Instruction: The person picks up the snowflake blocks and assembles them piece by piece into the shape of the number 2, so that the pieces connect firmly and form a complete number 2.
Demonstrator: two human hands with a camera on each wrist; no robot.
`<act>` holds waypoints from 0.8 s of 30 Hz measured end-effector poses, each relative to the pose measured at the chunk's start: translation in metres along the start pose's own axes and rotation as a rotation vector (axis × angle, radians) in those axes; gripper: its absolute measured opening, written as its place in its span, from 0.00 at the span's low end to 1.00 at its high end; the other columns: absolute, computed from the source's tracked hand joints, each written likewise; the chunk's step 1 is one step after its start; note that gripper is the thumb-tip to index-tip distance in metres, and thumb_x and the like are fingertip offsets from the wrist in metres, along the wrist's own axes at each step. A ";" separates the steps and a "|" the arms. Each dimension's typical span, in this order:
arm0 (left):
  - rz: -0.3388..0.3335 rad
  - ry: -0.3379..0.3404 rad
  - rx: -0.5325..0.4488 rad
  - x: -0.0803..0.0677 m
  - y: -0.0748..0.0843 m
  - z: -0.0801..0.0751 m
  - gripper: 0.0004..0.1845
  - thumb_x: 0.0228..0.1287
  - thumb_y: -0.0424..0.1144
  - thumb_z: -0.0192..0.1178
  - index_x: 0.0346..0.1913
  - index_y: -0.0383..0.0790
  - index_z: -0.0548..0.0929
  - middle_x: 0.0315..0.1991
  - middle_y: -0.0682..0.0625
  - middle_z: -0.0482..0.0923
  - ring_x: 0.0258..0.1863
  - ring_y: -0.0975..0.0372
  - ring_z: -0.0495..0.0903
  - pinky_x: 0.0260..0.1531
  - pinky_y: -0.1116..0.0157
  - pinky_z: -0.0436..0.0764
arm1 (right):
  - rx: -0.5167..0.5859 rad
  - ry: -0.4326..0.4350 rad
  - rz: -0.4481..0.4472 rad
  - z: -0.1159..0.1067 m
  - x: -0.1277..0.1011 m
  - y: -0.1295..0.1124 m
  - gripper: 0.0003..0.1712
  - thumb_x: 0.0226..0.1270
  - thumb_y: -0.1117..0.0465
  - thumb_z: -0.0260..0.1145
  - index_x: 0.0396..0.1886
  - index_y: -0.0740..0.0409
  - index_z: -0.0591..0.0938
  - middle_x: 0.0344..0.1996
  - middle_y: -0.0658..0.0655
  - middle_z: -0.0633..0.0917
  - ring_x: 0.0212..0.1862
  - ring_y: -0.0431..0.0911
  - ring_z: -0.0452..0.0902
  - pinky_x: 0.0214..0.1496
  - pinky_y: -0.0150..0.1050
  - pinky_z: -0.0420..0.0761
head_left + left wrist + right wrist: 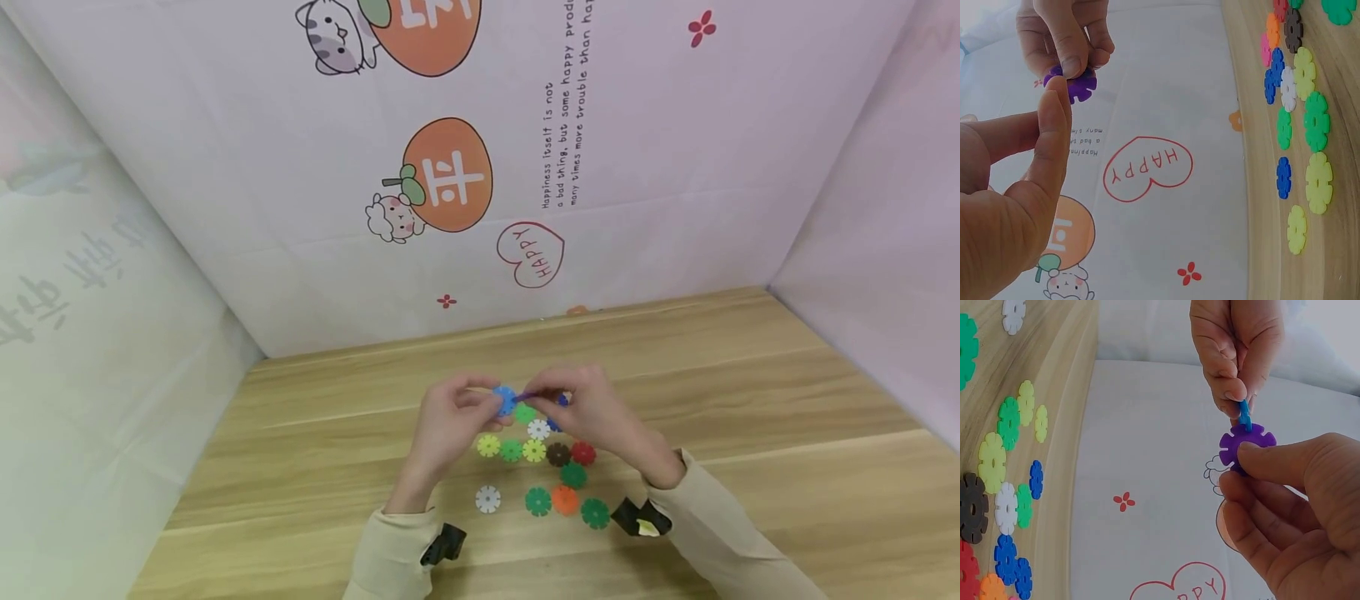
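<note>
My left hand [459, 414] pinches a light blue notched disc [505, 401] between thumb and fingers, above the table. In my right hand [592, 406] a purple notched disc [1247, 447] is pinched by thumb and fingertips. The two discs meet at their edges, roughly at right angles; in the right wrist view the blue disc [1245, 414] stands edge-on at a notch of the purple one. From the left wrist view the purple disc [1079, 86] shows beyond my left fingertips, and the blue disc is hidden there.
Several flat notched discs lie on the wooden table [315, 467] below my hands, among them a brown disc [558, 454], a red disc [583, 452], an orange disc [565, 500] and a white disc [487, 499]. A printed cloth wall [637, 250] rises behind the table.
</note>
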State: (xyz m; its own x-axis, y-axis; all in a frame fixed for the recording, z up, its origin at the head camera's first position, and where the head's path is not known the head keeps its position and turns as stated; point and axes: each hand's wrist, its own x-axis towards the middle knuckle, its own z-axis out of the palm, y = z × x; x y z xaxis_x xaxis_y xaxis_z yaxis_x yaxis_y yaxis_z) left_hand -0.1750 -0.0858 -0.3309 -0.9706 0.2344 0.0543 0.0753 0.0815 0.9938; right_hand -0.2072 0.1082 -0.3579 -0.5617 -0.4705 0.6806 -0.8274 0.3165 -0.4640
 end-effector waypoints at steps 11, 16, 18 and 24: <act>0.018 0.020 -0.057 0.000 -0.002 0.004 0.12 0.57 0.25 0.57 0.45 0.25 0.76 0.33 0.35 0.80 0.31 0.52 0.82 0.34 0.62 0.81 | -0.087 0.051 -0.055 0.005 -0.001 0.002 0.06 0.46 0.74 0.69 0.24 0.60 0.84 0.22 0.51 0.83 0.23 0.35 0.76 0.24 0.22 0.76; 0.026 0.011 -0.055 0.000 0.000 0.004 0.12 0.57 0.25 0.56 0.45 0.25 0.76 0.35 0.32 0.79 0.31 0.51 0.82 0.34 0.61 0.82 | -0.082 0.084 -0.093 0.005 0.000 0.002 0.08 0.43 0.77 0.69 0.23 0.62 0.83 0.22 0.53 0.83 0.23 0.37 0.77 0.24 0.22 0.76; 0.030 0.007 -0.052 0.000 0.000 0.004 0.11 0.58 0.25 0.56 0.44 0.25 0.76 0.36 0.30 0.78 0.31 0.51 0.82 0.34 0.61 0.82 | -0.098 0.084 -0.105 0.005 0.000 0.002 0.08 0.43 0.77 0.70 0.23 0.62 0.83 0.21 0.53 0.83 0.23 0.37 0.77 0.25 0.22 0.76; 0.038 0.011 -0.025 0.000 0.000 0.004 0.11 0.57 0.25 0.56 0.44 0.26 0.76 0.36 0.31 0.78 0.30 0.51 0.82 0.33 0.61 0.82 | -0.142 0.071 -0.146 0.004 0.002 0.002 0.09 0.41 0.77 0.70 0.24 0.62 0.83 0.22 0.53 0.83 0.24 0.39 0.79 0.26 0.22 0.77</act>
State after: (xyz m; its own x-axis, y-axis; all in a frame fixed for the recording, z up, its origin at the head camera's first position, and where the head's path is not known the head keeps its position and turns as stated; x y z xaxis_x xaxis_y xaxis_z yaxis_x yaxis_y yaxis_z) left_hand -0.1740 -0.0820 -0.3314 -0.9697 0.2261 0.0927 0.1063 0.0488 0.9931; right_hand -0.2095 0.1044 -0.3601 -0.4301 -0.4623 0.7754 -0.8894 0.3644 -0.2761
